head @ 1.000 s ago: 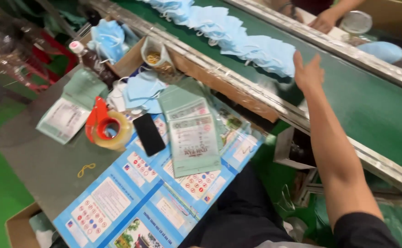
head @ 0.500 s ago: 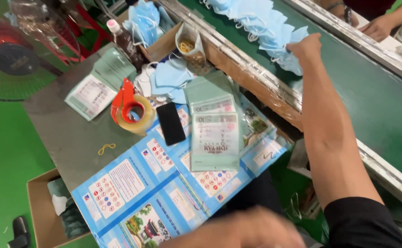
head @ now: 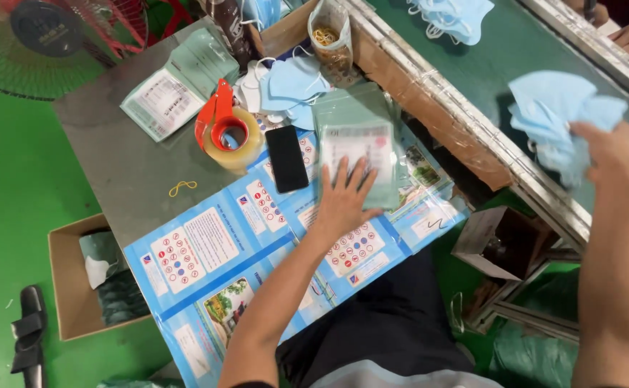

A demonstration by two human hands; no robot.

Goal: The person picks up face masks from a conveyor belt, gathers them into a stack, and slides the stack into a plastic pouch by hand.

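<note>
Head view: right hand (head: pixel 612 154) fingers clamp blue masks (head: pixel 555 118); left hand (head: pixel 343 201) fingers splayed on packet (head: pixel 357 140).

A green painted floor (head: pixel 13 194) is lying under a grey work table (head: pixel 113 165). A green conveyor belt (head: pixel 487 65) with metal side rails is running diagonally along the table's far edge. A red-caged fan (head: pixel 49 36) is standing at upper left. An open cardboard box (head: pixel 67 280) and a black sandal (head: pixel 27 338) are sitting on the floor. Lighting is showing bright and even.
</note>
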